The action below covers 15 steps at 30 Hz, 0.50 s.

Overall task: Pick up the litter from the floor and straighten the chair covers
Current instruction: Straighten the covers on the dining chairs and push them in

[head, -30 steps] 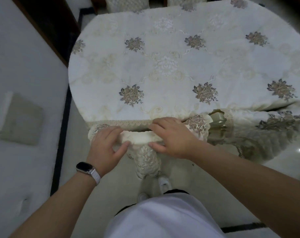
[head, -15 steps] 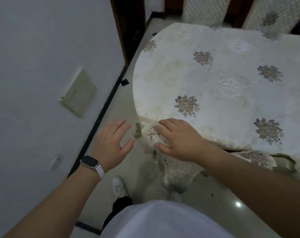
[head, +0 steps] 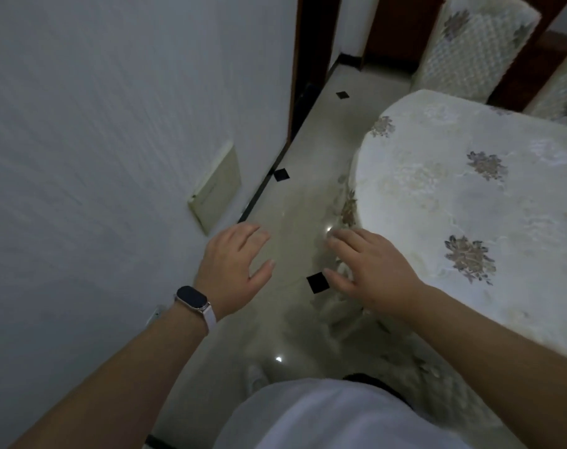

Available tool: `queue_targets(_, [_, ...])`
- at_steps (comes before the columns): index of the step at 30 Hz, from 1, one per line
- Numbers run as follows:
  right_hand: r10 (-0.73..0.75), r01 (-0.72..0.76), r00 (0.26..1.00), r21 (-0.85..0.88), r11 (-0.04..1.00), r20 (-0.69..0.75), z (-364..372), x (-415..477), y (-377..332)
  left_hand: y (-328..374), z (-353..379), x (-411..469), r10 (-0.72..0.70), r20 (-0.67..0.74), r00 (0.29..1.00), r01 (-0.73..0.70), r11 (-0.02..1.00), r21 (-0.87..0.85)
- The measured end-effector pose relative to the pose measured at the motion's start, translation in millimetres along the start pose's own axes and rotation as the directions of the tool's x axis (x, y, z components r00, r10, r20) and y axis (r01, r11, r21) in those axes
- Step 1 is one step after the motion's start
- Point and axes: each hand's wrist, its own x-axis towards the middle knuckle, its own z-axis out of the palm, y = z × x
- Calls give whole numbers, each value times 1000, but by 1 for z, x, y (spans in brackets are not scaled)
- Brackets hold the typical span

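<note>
Head view. Left hand (head: 233,264) above the floor (head: 295,202), fingers (head: 253,233) straight and spread, holding nothing; dark-faced watch (head: 193,299) on the wrist. Right hand (head: 372,270) just beside the edge of the cloth-covered desk (head: 454,196), fingers (head: 343,238) loosely spread, gripping nothing; contact with the cloth impossible to tell. Two quilted chair covers (head: 476,43) at the desk's far side, upright, well apart from both hands.
</note>
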Motion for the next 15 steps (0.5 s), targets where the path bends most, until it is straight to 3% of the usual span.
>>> queue_targets(5, [3, -3, 1000, -9, 1000, 18, 5, 43, -16, -43, -15, 5, -71, 29, 997, 70, 997, 34])
queue_targets(15, [62, -62, 998, 7, 998, 26, 20, 117, 13, -97, -9, 60, -68, 54, 996, 67, 998, 23])
